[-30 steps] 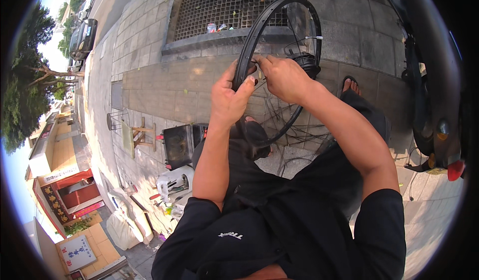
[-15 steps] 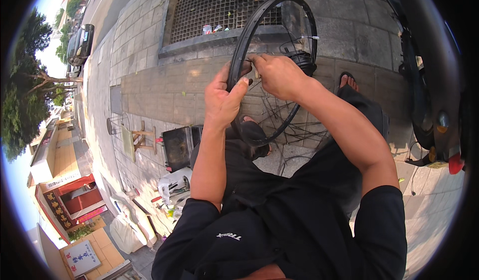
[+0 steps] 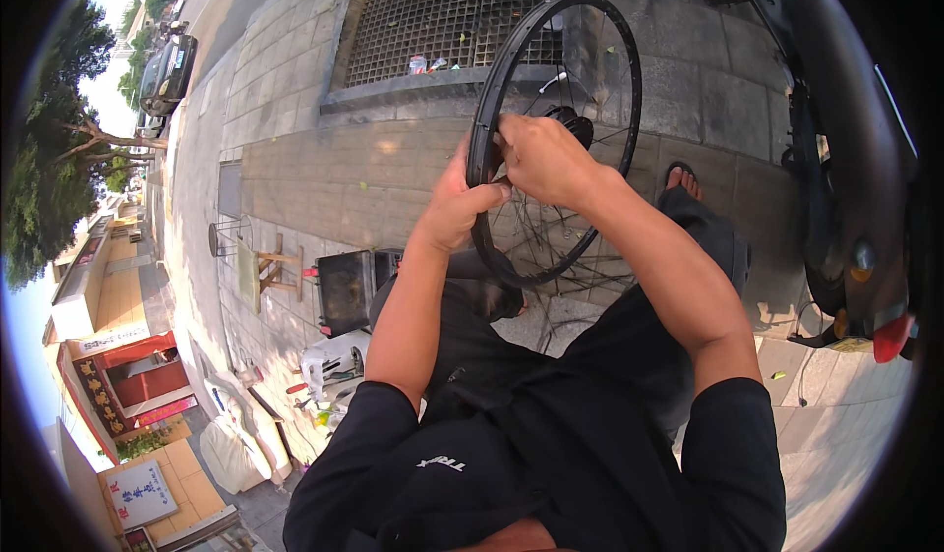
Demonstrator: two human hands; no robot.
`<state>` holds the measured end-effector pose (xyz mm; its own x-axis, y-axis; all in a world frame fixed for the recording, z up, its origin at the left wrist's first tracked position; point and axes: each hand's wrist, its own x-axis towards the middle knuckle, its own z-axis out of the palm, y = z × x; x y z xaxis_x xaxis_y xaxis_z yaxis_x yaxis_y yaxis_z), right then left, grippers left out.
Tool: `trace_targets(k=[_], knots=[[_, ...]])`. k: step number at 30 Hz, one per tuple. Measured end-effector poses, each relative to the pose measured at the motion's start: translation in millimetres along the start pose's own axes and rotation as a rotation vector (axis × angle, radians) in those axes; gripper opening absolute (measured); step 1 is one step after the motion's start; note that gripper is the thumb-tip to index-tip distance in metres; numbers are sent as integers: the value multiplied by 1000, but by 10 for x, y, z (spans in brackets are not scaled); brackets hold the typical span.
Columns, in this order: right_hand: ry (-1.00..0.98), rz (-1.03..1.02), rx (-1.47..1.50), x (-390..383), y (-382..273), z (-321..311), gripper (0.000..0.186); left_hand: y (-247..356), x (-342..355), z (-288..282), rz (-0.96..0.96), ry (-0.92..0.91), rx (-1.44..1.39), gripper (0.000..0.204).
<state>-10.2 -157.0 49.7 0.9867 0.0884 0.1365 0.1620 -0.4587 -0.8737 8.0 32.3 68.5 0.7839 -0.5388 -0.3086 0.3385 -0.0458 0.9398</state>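
A black bicycle wheel rim (image 3: 492, 90) stands tilted in front of me, above my knees. My left hand (image 3: 460, 201) is wrapped round its near left side, thumb on the inner face. Against the same stretch of rim my right hand (image 3: 549, 159) is closed in a pinch; its fingertips hide whatever they hold. Just beyond that hand a black hub (image 3: 573, 125) shows inside the rim, with a few thin spokes running from it. Many loose dark spokes (image 3: 551, 223) spread below, seen through the rim.
A metal grate (image 3: 442, 21) with a raised stone edge lies ahead. To the left are a small wooden stool (image 3: 280, 269), a black open box (image 3: 346, 291) and a white tray with tools (image 3: 334, 367). A dark vehicle with a red light (image 3: 890, 338) stands close on the right.
The rim and both hands have shifted slightly right. The rim is turned to show a wider opening, and the hub sits nearer its middle. My right hand has come lower along the rim.
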Motion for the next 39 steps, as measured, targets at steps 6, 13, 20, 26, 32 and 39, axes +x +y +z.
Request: trace_targets(k=[6,13,20,26,32,39], knots=[[46,-152,-46,1,68,127,10,-284,86,-128,-64,-118,69,44],[50,-7,50,32,-22,267,16,-514,78,-292,37,-104,9,39],[-14,114,124,4,-99,120,20,-393,35,-295,-22,-145,15,28],[-151,130,138,-84,-181,-121,25,-402,42,-298,-73,-157,139,36],[-182,203,139,-212,-318,-402,32,-253,58,-10,1,-214,319,49],[101,297,97,-83,-69,-665,47,-408,159,120,224,-250,360,65]])
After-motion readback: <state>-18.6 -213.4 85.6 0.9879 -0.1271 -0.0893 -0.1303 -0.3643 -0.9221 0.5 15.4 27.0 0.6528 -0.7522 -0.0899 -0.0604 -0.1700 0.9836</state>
